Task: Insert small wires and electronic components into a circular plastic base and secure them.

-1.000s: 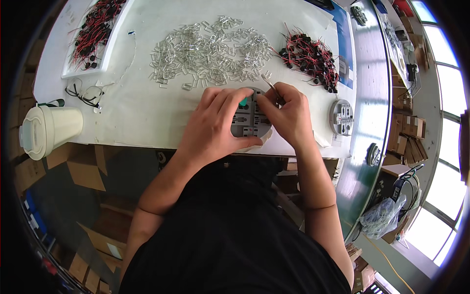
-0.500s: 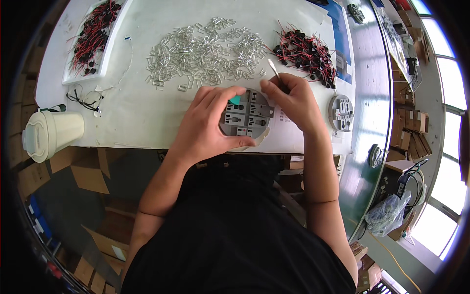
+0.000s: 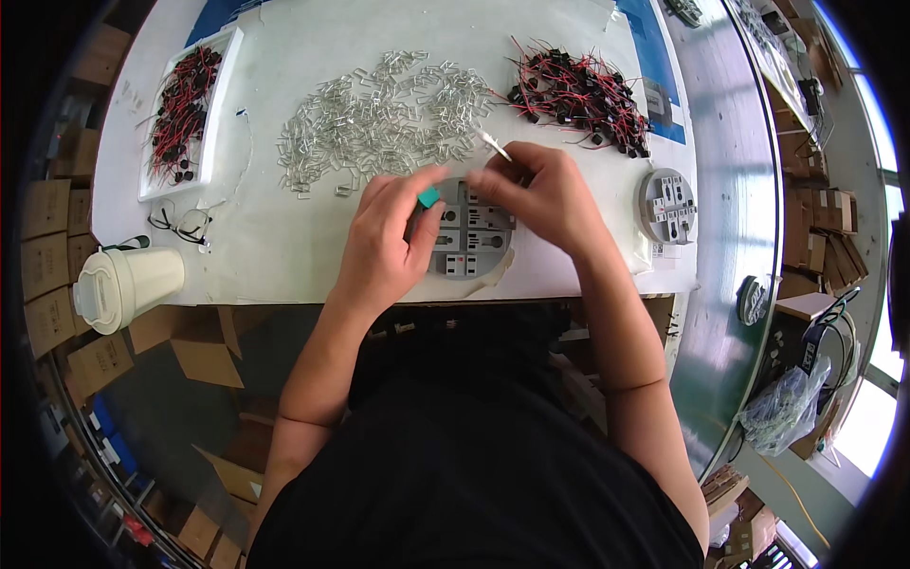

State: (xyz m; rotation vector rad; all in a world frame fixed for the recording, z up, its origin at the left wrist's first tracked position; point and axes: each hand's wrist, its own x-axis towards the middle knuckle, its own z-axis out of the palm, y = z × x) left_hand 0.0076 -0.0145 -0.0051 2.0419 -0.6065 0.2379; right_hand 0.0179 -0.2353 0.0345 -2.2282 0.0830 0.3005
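Observation:
My left hand (image 3: 384,228) is at the left side of a round grey fixture (image 3: 467,239), its thumb and fingers closed around a small green piece (image 3: 428,197). The fixture lies near the front edge of the table and has several light-grey slotted blocks on it. My right hand (image 3: 545,194) is over the fixture's far right side, gripping a slim tool (image 3: 495,145) with a pale shaft that points away from me. Its thumb and fingertips are blurred close to the left fingers. Both hands hide part of the fixture.
Beyond my hands lie many small U-shaped metal clips (image 3: 379,123). A pile of black parts with red wires (image 3: 583,100) is at far right; a white tray (image 3: 220,109) holds more. Left are glasses (image 3: 185,226) and a cream lidded cup (image 3: 133,284); right, another round fixture (image 3: 669,207).
The green piece has moved left with my left hand, whose thumb has drawn in from the fixture's near edge. My right hand has moved left over the fixture. The whole view has shifted slightly.

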